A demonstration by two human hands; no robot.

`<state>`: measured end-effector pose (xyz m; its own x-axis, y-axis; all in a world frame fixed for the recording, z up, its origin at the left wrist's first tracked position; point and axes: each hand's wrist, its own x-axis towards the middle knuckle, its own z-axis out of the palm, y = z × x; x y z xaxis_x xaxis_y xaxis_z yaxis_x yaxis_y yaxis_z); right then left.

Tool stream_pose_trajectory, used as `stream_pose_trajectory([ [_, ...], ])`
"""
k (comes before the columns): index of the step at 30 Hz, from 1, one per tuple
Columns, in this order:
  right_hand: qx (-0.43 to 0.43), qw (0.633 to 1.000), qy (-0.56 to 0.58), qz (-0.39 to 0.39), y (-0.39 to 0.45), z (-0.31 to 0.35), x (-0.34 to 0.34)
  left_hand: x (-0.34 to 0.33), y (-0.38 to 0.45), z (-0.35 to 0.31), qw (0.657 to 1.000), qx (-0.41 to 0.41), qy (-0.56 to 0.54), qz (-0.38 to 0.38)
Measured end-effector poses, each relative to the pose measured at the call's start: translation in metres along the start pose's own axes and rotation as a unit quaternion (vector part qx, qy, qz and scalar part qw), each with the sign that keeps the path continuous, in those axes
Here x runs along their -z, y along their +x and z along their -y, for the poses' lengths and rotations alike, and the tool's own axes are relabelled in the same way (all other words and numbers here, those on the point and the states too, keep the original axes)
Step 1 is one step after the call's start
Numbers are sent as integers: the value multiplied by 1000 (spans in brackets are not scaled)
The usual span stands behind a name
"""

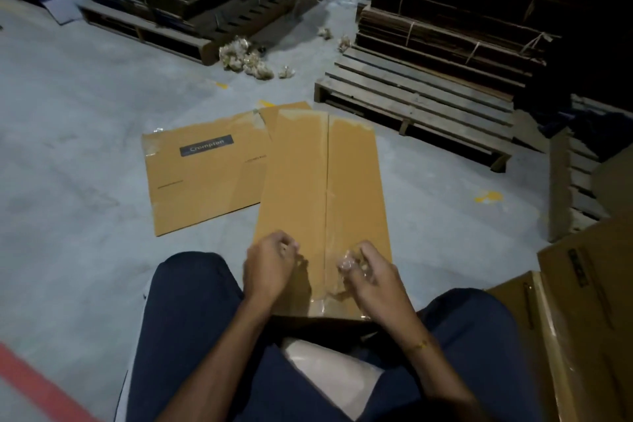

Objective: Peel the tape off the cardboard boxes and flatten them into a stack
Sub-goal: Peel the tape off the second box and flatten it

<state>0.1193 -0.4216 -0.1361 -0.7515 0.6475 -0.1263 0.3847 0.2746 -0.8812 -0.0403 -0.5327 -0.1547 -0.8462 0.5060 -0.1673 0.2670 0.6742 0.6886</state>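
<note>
- A person sits with knees apart in dark blue trousers (191, 325), looking down at a tall cardboard box (322, 202) that stands on the concrete floor (78, 106) between the legs.
- The box's top face runs away from the person, its two flaps meeting along a centre seam; glossy clear tape residue shows at the near end and the far end of that seam.
- The left hand (270, 267) hovers over the near left part of the box top with its fingers curled in; whether they pinch anything cannot be told.
- The right hand (368, 269) is closed around a crumpled wad of clear tape (347, 264), held just above the near right part of the box top.
- A flattened cardboard box (202, 175) with a dark "Crompton" label lies on the floor to the left of the upright box, its right edge tucked behind it.
- More cardboard boxes (582, 319) lie at the right edge of the view, beside the person's right leg.
- Crumpled balls of removed tape (250, 60) lie farther off on the floor, near a wooden pallet (418, 103).
- Bundled stacks of flat cardboard (462, 0) rest on pallets at the back.
</note>
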Motion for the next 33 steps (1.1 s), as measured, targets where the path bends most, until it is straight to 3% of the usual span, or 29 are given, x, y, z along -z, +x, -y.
stream_pose_trajectory([
  [3, -118, 964, 236, -14, 12, 2, -20, 22, 17, 21, 997, 41, 56, -25],
  [6, -138, 952, 271, 15, 20, -5, -28, 27, 15, 44, 984, 80, 147, 53],
  [8, -66, 983, 163, 57, 23, -9, -36, 32, 11, 60, 971, 111, 178, 112],
  [10, 58, 992, -30, 107, 23, -12, -47, 38, 11, 76, 964, 143, 160, 159],
  [13, 181, 929, -274, 170, 18, -12, -71, 39, 6, 89, 953, 184, 63, 231],
  [15, 223, 891, -357, 172, 9, -11, -86, 39, 0, 91, 944, 185, 34, 270],
  [19, 224, 870, -420, 130, -7, -13, -103, 46, -14, 84, 934, 159, -50, 317],
  [22, 234, 860, -447, 76, -9, -20, -107, 47, -23, 72, 933, 195, -122, 278],
  [28, 177, 912, -371, 4, 8, -22, -70, 34, -28, 46, 923, 175, -271, 209],
  [33, 125, 923, -363, -38, 26, -24, -24, -8, -19, 19, 939, 79, -278, 187],
])
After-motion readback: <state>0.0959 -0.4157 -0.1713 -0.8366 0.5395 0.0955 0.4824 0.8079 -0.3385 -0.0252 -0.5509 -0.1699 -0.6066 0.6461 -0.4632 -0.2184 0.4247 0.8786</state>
